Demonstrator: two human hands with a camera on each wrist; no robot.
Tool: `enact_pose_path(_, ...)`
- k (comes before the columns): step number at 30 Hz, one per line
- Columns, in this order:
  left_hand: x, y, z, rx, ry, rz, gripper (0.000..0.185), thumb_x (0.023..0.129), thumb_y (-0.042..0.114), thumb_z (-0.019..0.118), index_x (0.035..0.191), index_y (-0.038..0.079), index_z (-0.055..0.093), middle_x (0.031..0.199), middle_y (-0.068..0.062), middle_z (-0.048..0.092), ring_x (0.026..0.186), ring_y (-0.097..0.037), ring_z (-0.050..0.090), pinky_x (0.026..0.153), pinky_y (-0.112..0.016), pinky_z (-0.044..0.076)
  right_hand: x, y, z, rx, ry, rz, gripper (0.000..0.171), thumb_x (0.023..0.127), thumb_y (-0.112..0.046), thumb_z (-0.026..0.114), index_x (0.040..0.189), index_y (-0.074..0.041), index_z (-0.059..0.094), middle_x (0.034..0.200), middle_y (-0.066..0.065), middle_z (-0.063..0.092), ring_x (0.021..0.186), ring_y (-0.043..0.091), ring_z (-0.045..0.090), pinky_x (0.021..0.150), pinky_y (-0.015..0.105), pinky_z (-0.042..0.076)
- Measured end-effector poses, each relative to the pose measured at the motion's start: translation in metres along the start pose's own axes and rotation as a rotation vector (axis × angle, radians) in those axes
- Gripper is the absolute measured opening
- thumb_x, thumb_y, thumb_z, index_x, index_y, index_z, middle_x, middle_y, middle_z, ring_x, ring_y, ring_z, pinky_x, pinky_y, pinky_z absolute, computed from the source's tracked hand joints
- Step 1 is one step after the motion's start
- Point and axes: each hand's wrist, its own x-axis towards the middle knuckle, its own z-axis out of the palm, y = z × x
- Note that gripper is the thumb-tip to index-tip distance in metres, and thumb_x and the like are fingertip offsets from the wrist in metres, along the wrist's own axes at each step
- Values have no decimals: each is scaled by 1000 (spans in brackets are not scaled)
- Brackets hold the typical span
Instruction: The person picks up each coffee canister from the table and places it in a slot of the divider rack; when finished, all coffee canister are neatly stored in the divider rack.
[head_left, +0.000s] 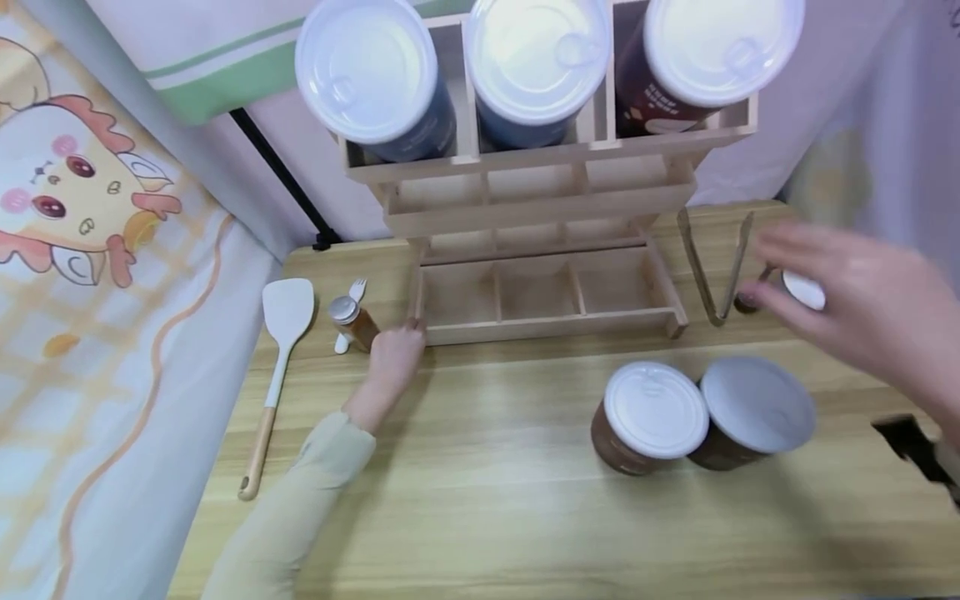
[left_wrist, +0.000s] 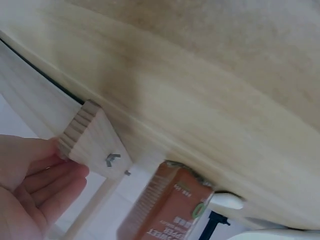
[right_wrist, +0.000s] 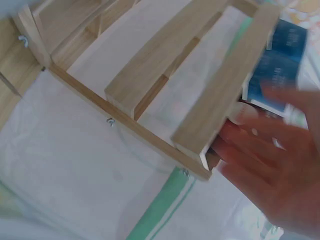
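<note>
Two cans (head_left: 701, 417) are standing nearest, at 5 o'clock. Right hand (head_left: 862, 308) is hovering open and blurred over a small jar (head_left: 798, 290) at 3 o'clock; advise slowing before gripping. Left hand (head_left: 395, 350), fingers straight, is steadying the rack (head_left: 547, 321) at its 9 o'clock corner.

Tiered wooden rack (head_left: 551, 312), pale unfinished wood, upright at back of table (head_left: 480, 500), three canisters in top tier, lower compartments bare; left front corner touched by left hand (head_left: 395, 350). Small brown spice bottle (head_left: 352, 321) with silver cap, lying tilted just left of that corner.
</note>
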Motion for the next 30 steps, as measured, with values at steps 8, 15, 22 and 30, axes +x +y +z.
enact_pose_path(8, -1, 2, -8, 106, -12, 1, 13, 86, 0, 61, 75, -2, 68, 61, -10, 63, 48, -20, 59, 39, -34, 50, -65, 4, 51, 173, -649, 109, 115, 67, -65, 77, 153, -3, 31, 152, 37, 30, 132, 58, 36, 100, 72, 36)
enact_pose_path(15, -1, 24, -2, 250, 67, -29, 18, 85, 0, 64, 69, -3, 70, 60, -8, 62, 46, -13, 55, 37, -23, 45, -71, 5, 68, 184, -594, 61, 113, 60, -58, 85, 147, 0, 41, 140, 33, 47, 118, 48, 55, 86, 55, 53)
enact_pose_path(22, 7, 39, -3, 291, 44, -27, 22, 81, -1, 65, 60, 5, 69, 59, -4, 62, 49, -10, 55, 38, -21, 44, -64, 8, 55, 129, -526, 19, 110, 48, -43, 92, 139, 2, 48, 127, 29, 53, 101, 36, 59, 69, 41, 55)
enact_pose_path(30, 10, 47, -4, 324, -38, -51, 21, 80, 0, 66, 60, 6, 69, 60, -4, 65, 52, -9, 55, 41, -20, 44, -19, -1, 14, -68, -104, -222, 112, 35, -33, 90, 135, -3, 51, 123, 32, 56, 108, 51, 54, 77, 67, 48)
